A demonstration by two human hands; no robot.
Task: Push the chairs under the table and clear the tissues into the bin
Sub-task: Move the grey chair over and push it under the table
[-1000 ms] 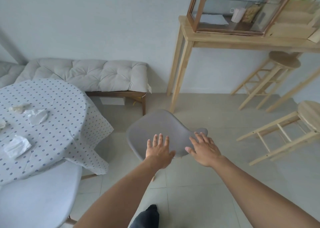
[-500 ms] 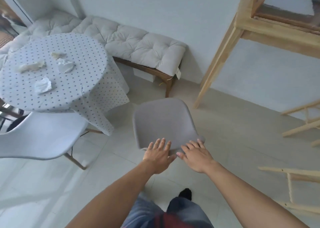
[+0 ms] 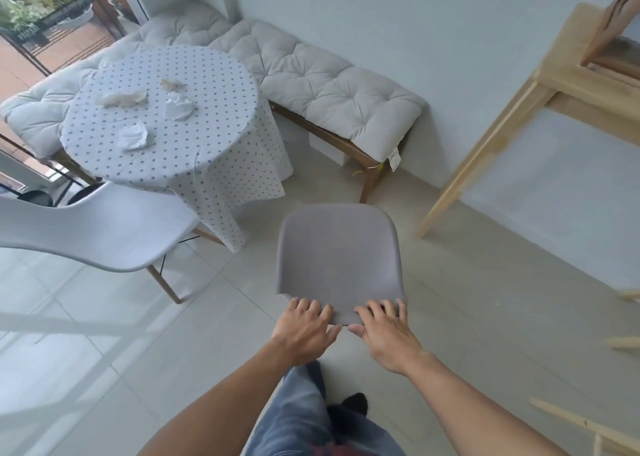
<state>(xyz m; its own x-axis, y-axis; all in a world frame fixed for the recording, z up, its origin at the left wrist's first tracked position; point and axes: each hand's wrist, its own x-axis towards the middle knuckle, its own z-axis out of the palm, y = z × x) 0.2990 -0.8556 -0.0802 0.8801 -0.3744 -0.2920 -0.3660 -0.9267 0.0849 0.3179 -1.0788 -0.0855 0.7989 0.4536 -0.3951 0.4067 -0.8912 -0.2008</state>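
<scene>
— How far along?
— Barely. Both hands, left hand (image 3: 304,329) and right hand (image 3: 386,331), clasp the grey upholstered chair's (image 3: 337,258) backrest at lower centre, apart from the polka-dot-clothed round table (image 3: 207,84).
— Otherwise?
— The white moulded chair (image 3: 93,228) at left seems partly out; four crumpled tissues (image 3: 132,136) remain on top.

Cushioned bench (image 3: 322,84) along white wall (image 3: 398,15); pale tiled floor (image 3: 104,369); wooden console (image 3: 540,88) right.
</scene>
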